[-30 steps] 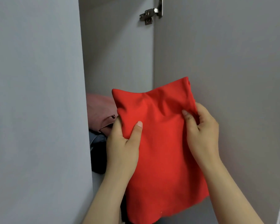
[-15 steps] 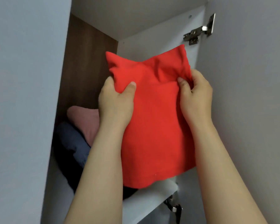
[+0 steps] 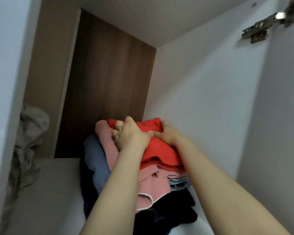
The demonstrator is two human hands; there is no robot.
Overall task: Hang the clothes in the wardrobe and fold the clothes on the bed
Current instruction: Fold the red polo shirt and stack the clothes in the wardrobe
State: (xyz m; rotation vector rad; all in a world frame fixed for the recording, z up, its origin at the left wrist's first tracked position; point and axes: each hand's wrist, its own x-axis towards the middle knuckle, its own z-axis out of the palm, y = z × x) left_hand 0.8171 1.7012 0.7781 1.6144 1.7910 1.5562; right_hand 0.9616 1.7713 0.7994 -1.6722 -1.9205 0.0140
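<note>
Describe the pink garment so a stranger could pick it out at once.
Inside the wardrobe with the brown back panel, find the clothes stack by the right wall. The pink garment lies directly under the red top piece; alone among the blue and dark layers, it shows a pale stitched hem.

Dim, flat, cool light – no glare, soft shadows only. Inside wardrobe (image 3: 202, 99), back panel (image 3: 109, 82) darkest, right wall brightest. Whole frame soft – grey cloth (image 3: 31, 133) at left edge and hinge (image 3: 261, 29) upper right smeared. Folds of red garment (image 3: 159, 150) lack detail. Wide-angle bends edges.
</note>
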